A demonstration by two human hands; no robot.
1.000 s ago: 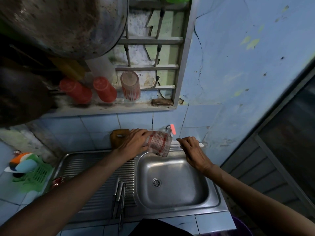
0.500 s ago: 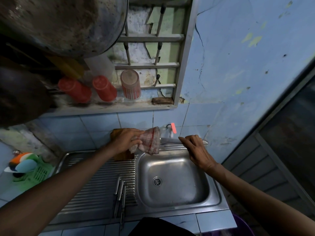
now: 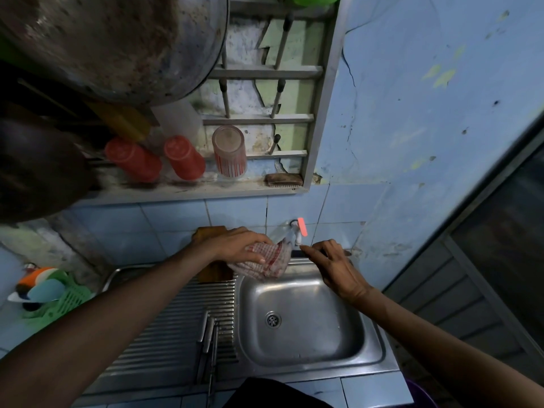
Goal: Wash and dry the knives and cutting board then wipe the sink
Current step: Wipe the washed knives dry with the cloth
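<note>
My left hand (image 3: 240, 244) holds a red-and-white checked cloth (image 3: 269, 262) against the back rim of the steel sink (image 3: 309, 346), just below the tap (image 3: 295, 234) with its red handle. My right hand (image 3: 332, 266) rests on the sink's back right rim, fingers loosely bent and holding nothing. The wooden cutting board (image 3: 213, 270) stands against the tiled wall behind my left hand, mostly hidden by it. The knives (image 3: 209, 346) lie side by side on the ribbed drainboard (image 3: 164, 328), left of the basin.
A green basket (image 3: 59, 301) with sponges sits at far left. On the window ledge stand two red cups (image 3: 156, 160), a striped glass (image 3: 229, 151) and a brush (image 3: 284, 179). Pans hang at upper left. A dark door frame runs along the right.
My left hand carried the cloth left and back, then right again along the sink's back rim below the tap. My right hand stayed on the rim.
</note>
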